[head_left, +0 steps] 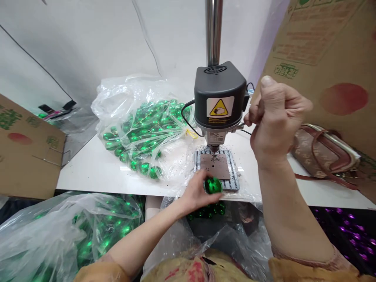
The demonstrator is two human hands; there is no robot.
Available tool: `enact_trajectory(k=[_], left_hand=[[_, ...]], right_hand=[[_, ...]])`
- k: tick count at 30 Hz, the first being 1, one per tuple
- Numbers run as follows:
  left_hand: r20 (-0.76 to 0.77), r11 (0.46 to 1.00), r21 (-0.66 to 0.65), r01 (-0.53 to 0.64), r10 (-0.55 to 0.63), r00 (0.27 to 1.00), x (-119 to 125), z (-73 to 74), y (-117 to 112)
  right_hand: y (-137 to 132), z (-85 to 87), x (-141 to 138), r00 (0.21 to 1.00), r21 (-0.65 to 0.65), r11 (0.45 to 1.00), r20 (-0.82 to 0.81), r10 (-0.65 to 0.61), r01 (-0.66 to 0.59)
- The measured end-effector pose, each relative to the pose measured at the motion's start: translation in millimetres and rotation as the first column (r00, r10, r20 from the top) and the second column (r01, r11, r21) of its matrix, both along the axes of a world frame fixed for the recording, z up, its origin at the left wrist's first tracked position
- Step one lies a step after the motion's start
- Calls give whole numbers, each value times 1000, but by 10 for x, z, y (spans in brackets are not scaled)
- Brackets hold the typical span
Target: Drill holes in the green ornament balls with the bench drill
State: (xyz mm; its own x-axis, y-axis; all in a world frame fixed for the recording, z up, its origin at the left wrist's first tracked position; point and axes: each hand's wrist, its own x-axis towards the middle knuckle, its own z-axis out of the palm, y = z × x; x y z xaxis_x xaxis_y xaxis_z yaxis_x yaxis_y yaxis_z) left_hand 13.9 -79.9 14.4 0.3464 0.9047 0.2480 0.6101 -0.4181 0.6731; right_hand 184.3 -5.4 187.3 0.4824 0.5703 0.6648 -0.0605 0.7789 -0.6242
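Observation:
In the head view, my left hand (196,194) pinches a shiny green ball ornament (213,185) between thumb and fingers, just above the front edge of the drill press base (234,184). My right hand (274,117) is raised and curled at the right side of the black drill press head (220,94). Its fingers close around the feed lever (241,126), most of which they hide. Below the chuck (214,149), dark shavings lie scattered over a brown board (221,168) with a small hole in it.
A clear bag of green balls (138,137) rests on the white table (88,172) to the left. Another bag (102,231) stands lower left. More green balls (208,211) sit below the table edge. Cardboard boxes (29,156) flank the table, with a handbag (320,152) at right.

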Motion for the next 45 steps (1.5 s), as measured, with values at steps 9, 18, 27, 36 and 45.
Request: enact_trajectory(k=[9, 18, 27, 36, 45], left_hand=[[-404, 960, 96, -262, 279, 871, -732, 51, 414], [-204, 838, 36, -544, 539, 817, -1314, 155, 1263], [582, 833, -531, 153, 228, 780, -715, 148, 853], [661, 917, -386, 99, 200, 723, -258, -90, 729], [507, 963, -266, 54, 92, 857, -98, -242, 808]], right_hand=[[-53, -37, -44, 992, 7, 994, 59, -108, 108], [-30, -46, -63, 993, 51, 992, 33, -118, 116], [-34, -44, -59, 996, 52, 995, 2, -89, 89], [-15, -59, -39, 999, 53, 998, -18, -38, 39], [20, -81, -34, 998, 87, 994, 14, -67, 66]])
